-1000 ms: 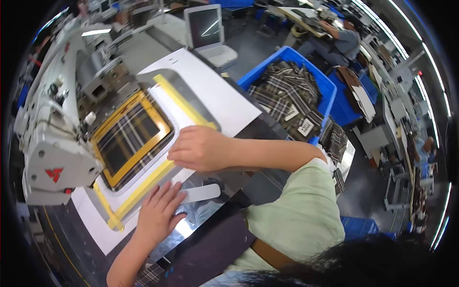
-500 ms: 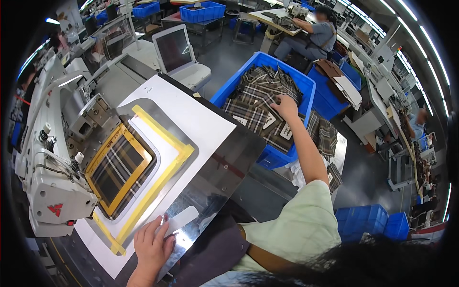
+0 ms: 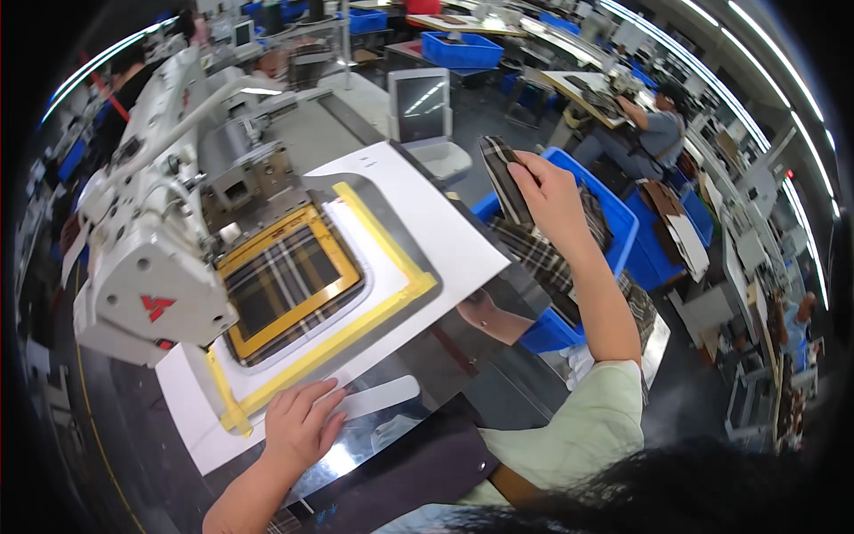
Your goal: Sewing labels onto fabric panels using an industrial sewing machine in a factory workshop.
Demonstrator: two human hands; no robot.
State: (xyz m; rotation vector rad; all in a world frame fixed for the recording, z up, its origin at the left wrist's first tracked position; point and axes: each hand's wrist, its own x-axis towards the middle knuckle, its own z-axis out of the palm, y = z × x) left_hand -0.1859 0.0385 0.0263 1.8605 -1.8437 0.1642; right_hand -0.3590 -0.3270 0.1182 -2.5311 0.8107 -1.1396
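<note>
My right hand [image 3: 553, 200] is raised over the blue bin [image 3: 630, 233], its fingers closed on a folded plaid fabric piece [image 3: 503, 178]. More plaid pieces [image 3: 538, 258] fill the bin below. My left hand [image 3: 302, 420] lies on the steel table's near side, fingers loosely stretched and touching the end of a white rounded strip [image 3: 382, 398]. Beyond it, a yellow frame [image 3: 283, 331] sits over another plaid piece [image 3: 289, 267] on a white sheet edged with yellow tape [image 3: 329, 359]. The white sewing machine head [image 3: 156, 298] stands left of that frame.
A screen on a stand [image 3: 420, 111] is behind the table. Another person [image 3: 654, 133] sits at a far worktable. More plaid cloth hangs at the bin's right side. Cardboard pieces [image 3: 676, 227] lie on a blue bin at the right.
My right hand has lifted a plaid piece up out of the bin. My left hand stays by the white strip. The whole view has turned, shifting the machine and table rightward.
</note>
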